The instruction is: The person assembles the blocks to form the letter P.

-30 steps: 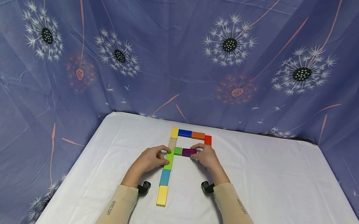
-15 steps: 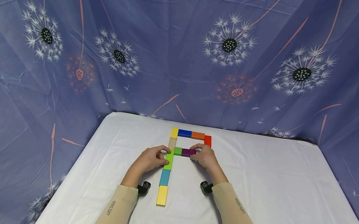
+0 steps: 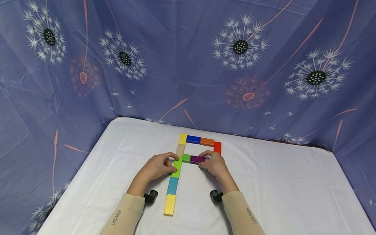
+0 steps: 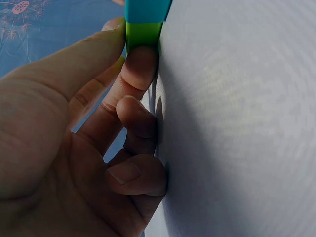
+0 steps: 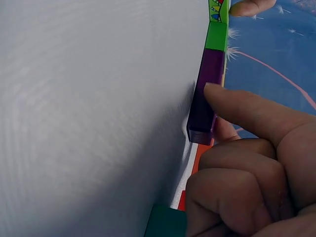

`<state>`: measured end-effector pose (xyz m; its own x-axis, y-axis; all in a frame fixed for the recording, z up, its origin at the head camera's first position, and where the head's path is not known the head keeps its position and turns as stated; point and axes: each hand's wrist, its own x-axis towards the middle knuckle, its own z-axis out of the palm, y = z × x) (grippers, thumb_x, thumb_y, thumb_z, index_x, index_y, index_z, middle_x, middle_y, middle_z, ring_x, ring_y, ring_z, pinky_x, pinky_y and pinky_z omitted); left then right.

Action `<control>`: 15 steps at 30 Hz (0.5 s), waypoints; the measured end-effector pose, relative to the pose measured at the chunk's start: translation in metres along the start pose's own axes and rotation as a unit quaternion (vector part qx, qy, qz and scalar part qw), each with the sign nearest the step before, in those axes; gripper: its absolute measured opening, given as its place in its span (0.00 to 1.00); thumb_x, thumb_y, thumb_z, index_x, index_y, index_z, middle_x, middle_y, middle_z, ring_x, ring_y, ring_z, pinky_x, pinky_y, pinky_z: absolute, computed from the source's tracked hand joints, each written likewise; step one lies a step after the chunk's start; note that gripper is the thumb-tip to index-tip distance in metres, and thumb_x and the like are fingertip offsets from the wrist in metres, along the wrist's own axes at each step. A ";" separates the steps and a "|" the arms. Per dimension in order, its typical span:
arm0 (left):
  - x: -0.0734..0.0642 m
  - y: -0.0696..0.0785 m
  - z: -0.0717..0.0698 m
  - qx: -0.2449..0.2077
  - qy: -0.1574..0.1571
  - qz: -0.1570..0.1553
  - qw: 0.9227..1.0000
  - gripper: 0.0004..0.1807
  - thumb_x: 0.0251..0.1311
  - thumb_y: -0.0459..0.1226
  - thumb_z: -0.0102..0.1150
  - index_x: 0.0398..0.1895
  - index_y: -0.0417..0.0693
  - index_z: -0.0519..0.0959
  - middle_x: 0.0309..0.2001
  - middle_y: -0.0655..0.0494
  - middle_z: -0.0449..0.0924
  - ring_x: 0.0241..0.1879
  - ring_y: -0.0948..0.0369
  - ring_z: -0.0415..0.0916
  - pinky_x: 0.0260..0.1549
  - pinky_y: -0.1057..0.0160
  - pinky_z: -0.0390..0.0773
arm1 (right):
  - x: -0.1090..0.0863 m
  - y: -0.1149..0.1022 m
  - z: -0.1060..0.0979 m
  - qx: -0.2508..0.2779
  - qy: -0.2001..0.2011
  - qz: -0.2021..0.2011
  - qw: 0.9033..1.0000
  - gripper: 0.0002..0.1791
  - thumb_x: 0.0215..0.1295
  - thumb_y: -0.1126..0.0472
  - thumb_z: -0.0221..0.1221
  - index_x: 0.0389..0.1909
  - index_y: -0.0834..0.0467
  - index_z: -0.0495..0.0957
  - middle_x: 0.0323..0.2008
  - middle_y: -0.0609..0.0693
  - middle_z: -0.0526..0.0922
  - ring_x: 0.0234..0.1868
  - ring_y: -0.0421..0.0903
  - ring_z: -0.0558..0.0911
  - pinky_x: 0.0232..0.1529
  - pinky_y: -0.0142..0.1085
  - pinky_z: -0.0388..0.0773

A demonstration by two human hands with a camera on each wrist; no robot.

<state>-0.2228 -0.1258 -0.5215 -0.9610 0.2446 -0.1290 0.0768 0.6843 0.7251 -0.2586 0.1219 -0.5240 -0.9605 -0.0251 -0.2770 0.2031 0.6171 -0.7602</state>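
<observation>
My left hand (image 3: 156,168) pinches a long light green block (image 3: 178,165) in a column of blocks, thumb and a finger at its left part. A blue block (image 3: 173,186) and a yellow block (image 3: 170,205) lie nearer in that column. My right hand (image 3: 216,165) holds a purple block (image 5: 207,89) by its right end, between thumb and forefinger; the other fingers are curled under in the right wrist view. The purple block's far end meets a small green block (image 5: 216,35), which sits against the light green one.
Beyond the hands, the column runs on through a beige block (image 3: 180,150) to a yellow one (image 3: 183,138). A dark blue block (image 3: 193,139), an orange block (image 3: 207,142) and a red block (image 3: 218,147) form the far row. A dark green block (image 5: 164,221) is partly behind the right fingers.
The purple block and my right hand have shifted very slightly left, toward the small green block. My left hand and the other blocks stay as they were.
</observation>
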 end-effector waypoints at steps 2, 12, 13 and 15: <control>0.000 0.000 0.001 0.001 -0.001 -0.001 1.000 0.20 0.65 0.42 0.73 0.60 0.57 0.83 0.30 0.61 0.83 0.30 0.61 0.74 0.40 0.59 0.73 | -0.001 0.000 -0.001 0.002 -0.004 -0.002 1.000 0.19 0.62 0.61 0.72 0.55 0.52 0.86 0.66 0.60 0.80 0.62 0.60 0.75 0.66 0.58 0.73; 0.001 -0.001 0.001 0.007 -0.001 -0.007 1.000 0.20 0.65 0.42 0.73 0.60 0.59 0.83 0.30 0.61 0.84 0.30 0.61 0.75 0.43 0.59 0.73 | -0.007 0.003 -0.018 0.035 -0.022 -0.057 0.998 0.28 0.65 0.52 0.72 0.65 0.52 0.81 0.73 0.61 0.74 0.71 0.63 0.71 0.68 0.61 0.71; 0.002 -0.001 0.001 0.008 -0.001 -0.008 1.000 0.21 0.65 0.42 0.73 0.60 0.60 0.83 0.30 0.61 0.84 0.30 0.61 0.75 0.43 0.59 0.73 | -0.009 0.003 -0.021 0.038 -0.022 -0.063 0.997 0.29 0.65 0.52 0.72 0.66 0.52 0.80 0.73 0.62 0.73 0.69 0.62 0.72 0.64 0.58 0.74; 0.002 -0.002 0.001 0.008 -0.001 -0.007 1.000 0.20 0.65 0.42 0.73 0.60 0.60 0.83 0.31 0.61 0.84 0.30 0.61 0.75 0.43 0.59 0.73 | -0.012 0.004 -0.026 0.044 -0.027 -0.073 0.996 0.32 0.65 0.52 0.72 0.69 0.52 0.78 0.70 0.62 0.75 0.58 0.60 0.77 0.52 0.52 0.78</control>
<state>-0.2243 -0.1256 -0.5238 -0.9616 0.2362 -0.1398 0.0682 0.6989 0.7119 -0.2514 0.1445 -0.5084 -0.9700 -0.1533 -0.1889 0.0797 0.5332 -0.8422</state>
